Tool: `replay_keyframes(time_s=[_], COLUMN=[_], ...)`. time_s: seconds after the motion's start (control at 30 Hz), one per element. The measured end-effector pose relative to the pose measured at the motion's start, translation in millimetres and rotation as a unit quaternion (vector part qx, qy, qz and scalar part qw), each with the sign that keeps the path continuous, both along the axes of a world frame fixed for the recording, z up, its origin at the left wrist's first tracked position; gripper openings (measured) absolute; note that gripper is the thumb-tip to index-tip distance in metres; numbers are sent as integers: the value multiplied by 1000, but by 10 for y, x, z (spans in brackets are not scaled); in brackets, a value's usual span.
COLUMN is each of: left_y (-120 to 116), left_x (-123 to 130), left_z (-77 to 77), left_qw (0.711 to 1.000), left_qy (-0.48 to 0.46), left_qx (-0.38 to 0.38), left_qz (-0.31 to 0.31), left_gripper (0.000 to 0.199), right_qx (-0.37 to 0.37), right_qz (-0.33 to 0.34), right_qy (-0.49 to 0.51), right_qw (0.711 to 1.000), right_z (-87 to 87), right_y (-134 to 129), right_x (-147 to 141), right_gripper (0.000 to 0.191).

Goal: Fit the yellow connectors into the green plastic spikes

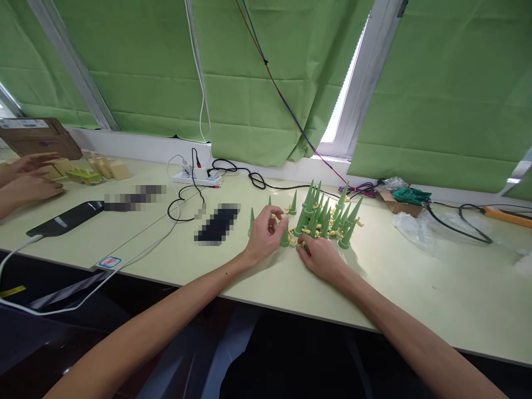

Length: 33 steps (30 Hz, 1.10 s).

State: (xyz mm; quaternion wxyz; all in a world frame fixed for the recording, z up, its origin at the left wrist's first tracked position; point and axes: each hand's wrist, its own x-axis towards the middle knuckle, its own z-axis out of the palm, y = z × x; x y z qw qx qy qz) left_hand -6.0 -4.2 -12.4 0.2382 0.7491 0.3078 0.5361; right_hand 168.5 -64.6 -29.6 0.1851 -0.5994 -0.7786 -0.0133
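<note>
Several green cone-shaped pieces with round bases (310, 208) stand close together on the table, with small pale yellow pieces (359, 222) among them. My left hand (266, 235) is at the left side of this group, thumb and fingers curled together around a green cone (285, 239) whose upper part the hand hides. Close to the front of the group, my right hand (322, 256) rests low with its fingers bent inward and pressed together. What lies between those fingertips is too small and covered to make out; a yellow piece (291, 241) shows beside them.
Another person's hands (31, 180) are at the far left, near yellow blocks (112, 168) and a cardboard box (39, 138). A power strip (197, 177) with cables lies at the back. A small open box (399, 203) and clear plastic bags (415, 230) are on the right.
</note>
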Motion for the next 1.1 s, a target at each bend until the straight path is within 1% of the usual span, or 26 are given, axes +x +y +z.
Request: replay_keyframes(time_s=[0.1, 0.23, 0.33, 0.43, 0.57, 0.83, 1.1], left_y=[-4, -9, -23, -42, -58, -51, -59], left_x=[-9, -17, -22, -29, -36, -35, -26], left_z=[-17, -46, -64, -68, -50, -38, -28], left_qw=[1000, 994, 987, 980, 972, 958, 950], left_qy=[-4, 47, 103, 146, 175, 231, 258], left_qx=[29, 84, 92, 87, 89, 67, 108], left_qz=[-6, -44, -83, -108, -132, -159, -138], left_gripper=[14, 16, 18, 15, 14, 17, 27], right_qx=[25, 78, 109, 132, 149, 154, 143], right_qz=[19, 44, 55, 69, 83, 84, 77], right_qy=[69, 175, 234, 272, 295, 302, 317], right_qw=[997, 981, 964, 951, 940, 937, 934], right_z=[-26, -27, -9, 6, 11, 8, 1], right_y=[-7, -18, -27, -34, -40, -46, -28], right_x=[-7, -22, -33, -39, -40, -36, -18], right_gripper=[16, 15, 15, 14, 14, 16, 18])
